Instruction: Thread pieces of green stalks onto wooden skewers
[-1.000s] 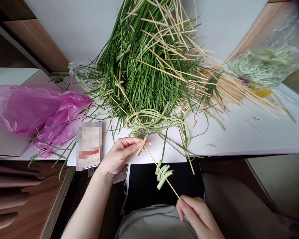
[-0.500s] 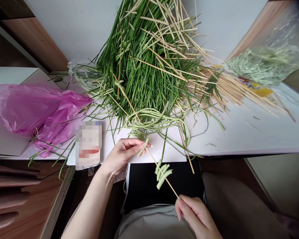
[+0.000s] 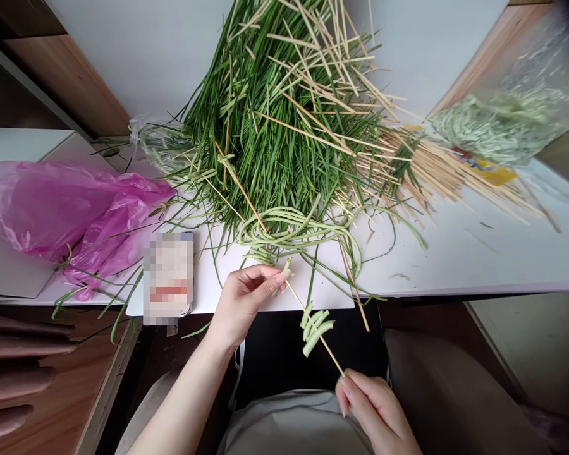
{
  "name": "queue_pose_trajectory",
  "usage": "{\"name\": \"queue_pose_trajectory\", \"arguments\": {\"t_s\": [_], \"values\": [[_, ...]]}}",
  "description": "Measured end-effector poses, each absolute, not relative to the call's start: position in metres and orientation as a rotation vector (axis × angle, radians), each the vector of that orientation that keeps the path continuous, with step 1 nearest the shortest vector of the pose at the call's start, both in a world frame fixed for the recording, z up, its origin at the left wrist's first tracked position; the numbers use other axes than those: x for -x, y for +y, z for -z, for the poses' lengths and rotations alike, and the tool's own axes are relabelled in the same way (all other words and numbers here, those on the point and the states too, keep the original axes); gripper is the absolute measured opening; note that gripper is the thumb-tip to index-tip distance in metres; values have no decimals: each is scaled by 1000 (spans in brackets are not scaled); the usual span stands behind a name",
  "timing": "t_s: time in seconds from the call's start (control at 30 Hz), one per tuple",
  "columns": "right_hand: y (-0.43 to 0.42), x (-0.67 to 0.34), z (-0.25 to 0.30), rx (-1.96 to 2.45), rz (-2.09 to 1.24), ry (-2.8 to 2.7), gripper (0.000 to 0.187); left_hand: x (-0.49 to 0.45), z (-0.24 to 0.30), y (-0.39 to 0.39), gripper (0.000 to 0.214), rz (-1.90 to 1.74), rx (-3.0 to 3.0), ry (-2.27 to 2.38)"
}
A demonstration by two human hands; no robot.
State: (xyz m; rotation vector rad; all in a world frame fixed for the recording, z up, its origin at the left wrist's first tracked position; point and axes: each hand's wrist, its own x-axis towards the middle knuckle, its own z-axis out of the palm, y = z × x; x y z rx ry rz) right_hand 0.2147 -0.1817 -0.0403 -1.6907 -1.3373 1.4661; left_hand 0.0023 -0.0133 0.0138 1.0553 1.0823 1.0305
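Note:
My right hand (image 3: pixel 374 411) is closed on the lower end of a thin bamboo skewer (image 3: pixel 329 355) that slants up to the left. Several folds of pale green stalk (image 3: pixel 315 326) are threaded on it. My left hand (image 3: pixel 246 297) pinches the green stalk at the skewer's upper tip, at the front edge of the white table (image 3: pixel 478 253). The stalk runs back to a coil of long green stalks (image 3: pixel 289 230) lying on the table just beyond my left hand.
A big heap of green chives (image 3: pixel 275 126) mixed with bamboo sticks (image 3: pixel 436 170) fills the table's middle. A pink plastic bag (image 3: pixel 71 208) lies at left, a phone (image 3: pixel 168 275) beside it. A clear bag of green pieces (image 3: pixel 507 120) sits at the right.
My left hand has shifted a little to the right along the table edge with the stalk. The threaded folds and skewer have moved slightly right too.

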Motion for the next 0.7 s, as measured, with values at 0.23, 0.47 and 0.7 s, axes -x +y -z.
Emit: {"name": "queue_pose_trajectory", "arguments": {"t_s": [0.23,0.47,0.7], "values": [[-180,-212,41,1617,-1460,-1336,67,-10,-16,-23,28,-983,-1001,1028],[-179,-210,41,1521,-1417,-1327,61,-17,-20,-31,26,-770,-1244,923],[-181,-217,46,1620,-1436,-1321,59,30,-18,3,22,-958,-1964,1436]]}}
